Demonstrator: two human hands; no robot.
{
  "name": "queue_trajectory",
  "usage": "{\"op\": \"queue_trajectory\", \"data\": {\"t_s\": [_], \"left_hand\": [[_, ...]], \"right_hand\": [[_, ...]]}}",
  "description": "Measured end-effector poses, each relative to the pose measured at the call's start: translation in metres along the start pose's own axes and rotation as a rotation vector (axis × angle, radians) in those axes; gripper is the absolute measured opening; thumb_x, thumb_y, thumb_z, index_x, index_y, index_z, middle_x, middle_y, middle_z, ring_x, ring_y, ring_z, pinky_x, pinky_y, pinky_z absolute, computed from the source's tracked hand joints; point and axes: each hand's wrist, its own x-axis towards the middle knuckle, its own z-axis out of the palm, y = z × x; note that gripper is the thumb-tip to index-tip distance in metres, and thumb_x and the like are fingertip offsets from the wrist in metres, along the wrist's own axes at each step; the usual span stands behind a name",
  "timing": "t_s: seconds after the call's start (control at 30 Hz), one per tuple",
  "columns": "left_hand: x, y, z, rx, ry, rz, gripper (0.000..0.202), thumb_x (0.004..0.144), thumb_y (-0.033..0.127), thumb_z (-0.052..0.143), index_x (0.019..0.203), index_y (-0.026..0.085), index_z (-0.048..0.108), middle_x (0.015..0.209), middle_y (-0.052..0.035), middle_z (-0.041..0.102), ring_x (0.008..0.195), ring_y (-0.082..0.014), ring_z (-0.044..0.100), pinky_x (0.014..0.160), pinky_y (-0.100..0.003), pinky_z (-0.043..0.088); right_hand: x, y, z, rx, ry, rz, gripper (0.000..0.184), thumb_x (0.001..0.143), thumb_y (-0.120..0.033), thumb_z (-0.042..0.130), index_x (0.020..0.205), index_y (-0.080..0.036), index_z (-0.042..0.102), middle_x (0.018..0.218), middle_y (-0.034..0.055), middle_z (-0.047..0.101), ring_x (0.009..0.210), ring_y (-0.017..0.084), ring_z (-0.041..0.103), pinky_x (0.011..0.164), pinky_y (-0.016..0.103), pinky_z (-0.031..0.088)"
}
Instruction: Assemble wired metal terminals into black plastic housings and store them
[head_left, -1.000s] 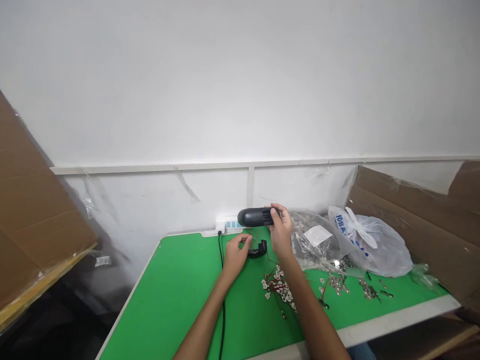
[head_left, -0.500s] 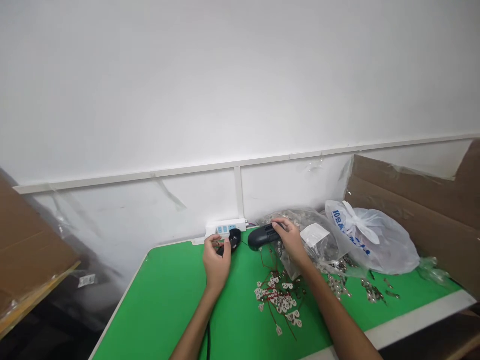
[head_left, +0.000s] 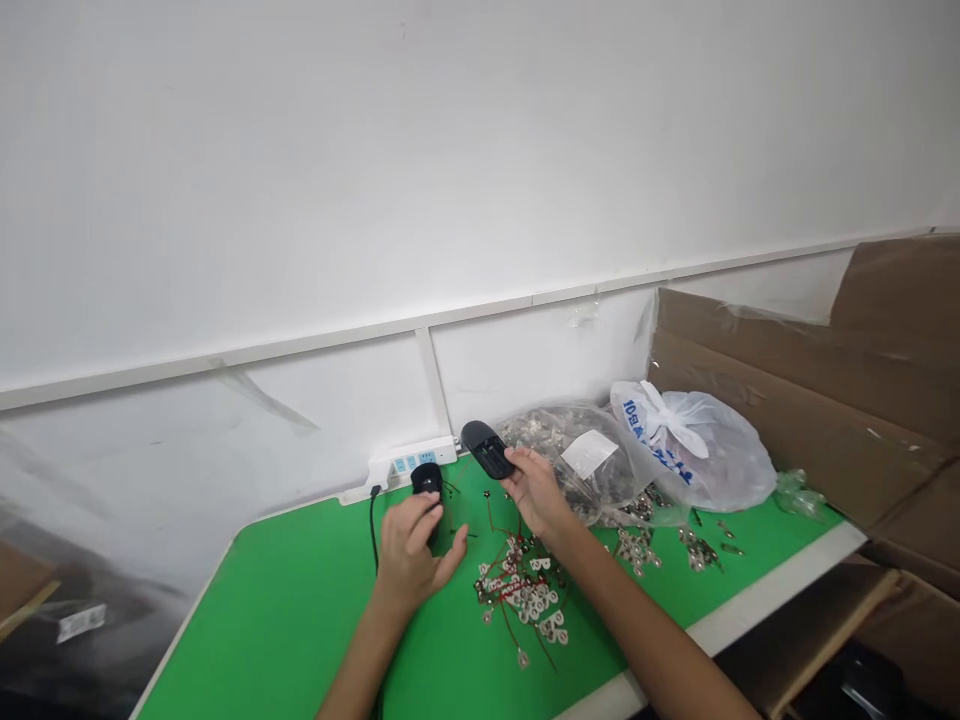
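Note:
My right hand (head_left: 536,492) pinches one end of a black computer mouse (head_left: 486,450), held above the table with a recessed compartment facing me. Toward the wall stands a small black rounded object (head_left: 427,478), its kind unclear. In front of it is my left hand (head_left: 414,548), thumb spread away and fingers loosely bent. These fingers overlap the object's lower part; whether they touch it I cannot tell. Just below my right hand lies a pile of small metal contact tabs with red wires (head_left: 529,595).
A white power strip (head_left: 420,455) with a plugged-in black cable (head_left: 373,530) sits against the wall. A clear bag of metal parts (head_left: 547,430), a knotted white plastic bag (head_left: 720,450) and loose metal pieces (head_left: 637,548) lie rightward on the green table (head_left: 300,590). Cardboard (head_left: 757,370) stands behind.
My right hand has turned the mouse so its compartment shows and one end points up left. My left hand has spread its thumb and lowered relative to the black object. The view has shifted right.

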Motion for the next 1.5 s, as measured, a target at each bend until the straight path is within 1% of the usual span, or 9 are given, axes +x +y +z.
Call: {"op": "queue_trajectory", "data": {"t_s": [0.13,0.43,0.6,0.73,0.87,1.0,1.13,1.37,1.5], "left_hand": [[0.002,0.008,0.003,0.074,-0.111,0.092,0.029,0.093,0.02,0.068,0.119,0.021,0.057,0.1,-0.0076,0.074,0.096,-0.0243,0.069,0.084,-0.037,0.048],[0.007,0.012,-0.003,0.039,-0.224,-0.115,0.007,0.098,0.023,0.06,0.101,0.02,0.065,0.096,-0.006,0.076,0.098,-0.0261,0.065,0.085,-0.037,0.047],[0.004,0.021,0.004,-0.092,-0.266,-0.405,0.015,0.103,0.027,0.053,0.107,0.019,0.065,0.094,-0.0065,0.072,0.091,-0.0253,0.063,0.078,-0.037,0.05],[-0.002,0.017,0.01,-0.098,-0.18,-0.594,0.022,0.099,0.027,0.054,0.117,0.015,0.058,0.101,-0.0112,0.069,0.091,-0.0256,0.066,0.079,-0.038,0.054],[-0.006,0.003,0.01,0.02,-0.213,-0.475,0.044,0.092,0.029,0.061,0.132,0.011,0.056,0.127,-0.0211,0.066,0.118,-0.0355,0.061,0.097,-0.049,0.05],[-0.008,-0.011,0.003,-0.012,-0.421,-0.293,0.055,0.087,0.011,0.053,0.141,0.019,0.059,0.137,-0.0128,0.068,0.13,-0.0332,0.057,0.103,-0.047,0.046],[-0.01,-0.019,-0.001,-0.057,-0.492,-0.22,0.065,0.082,0.003,0.047,0.144,0.018,0.059,0.142,-0.0112,0.067,0.13,-0.029,0.059,0.107,-0.045,0.046],[-0.008,-0.018,0.001,-0.045,-0.426,-0.228,0.071,0.082,0.001,0.047,0.149,0.02,0.056,0.15,-0.0124,0.061,0.138,-0.0307,0.054,0.111,-0.05,0.045],[-0.01,-0.017,0.002,-0.071,-0.436,-0.169,0.064,0.087,0.002,0.044,0.147,0.019,0.058,0.147,-0.0117,0.063,0.138,-0.0293,0.055,0.11,-0.048,0.044]], "right_hand": [[-0.006,0.006,0.003,0.021,-0.076,0.013,0.038,0.06,-0.027,0.093,0.074,-0.021,0.059,0.077,-0.0035,0.064,0.076,0.012,0.065,0.068,0.022,0.057],[-0.022,0.023,0.01,0.044,-0.175,0.101,0.034,0.066,-0.028,0.093,0.078,-0.02,0.062,0.082,-0.0026,0.065,0.082,0.013,0.064,0.076,0.025,0.058],[-0.026,0.031,0.009,-0.024,-0.275,0.069,0.036,0.07,-0.034,0.092,0.08,-0.021,0.06,0.084,-0.0019,0.064,0.083,0.014,0.062,0.079,0.026,0.056],[-0.028,0.034,0.008,-0.113,-0.274,0.012,0.041,0.068,-0.04,0.094,0.081,-0.022,0.059,0.08,-0.0042,0.058,0.077,0.012,0.057,0.074,0.024,0.052],[-0.029,0.032,0.006,-0.254,-0.343,0.027,0.043,0.067,-0.043,0.094,0.083,-0.022,0.059,0.081,-0.0048,0.056,0.076,0.011,0.055,0.072,0.022,0.049],[-0.025,0.02,0.001,-0.416,-0.515,0.192,0.047,0.07,-0.053,0.091,0.086,-0.022,0.058,0.08,-0.0045,0.056,0.074,0.011,0.057,0.072,0.025,0.052],[-0.013,-0.008,-0.009,-0.732,-0.646,0.169,0.05,0.084,-0.068,0.073,0.09,-0.02,0.062,0.081,-0.0014,0.064,0.063,0.01,0.056,0.057,0.023,0.043],[0.0,-0.038,-0.029,-1.252,-0.986,0.361,0.031,0.068,-0.045,0.088,0.083,-0.02,0.076,0.065,-0.0035,0.068,0.057,0.012,0.056,0.054,0.023,0.04],[0.0,-0.029,-0.031,-1.406,-1.042,0.281,0.016,0.069,-0.03,0.083,0.082,-0.022,0.081,0.067,-0.003,0.07,0.061,0.013,0.059,0.056,0.023,0.04]]}}
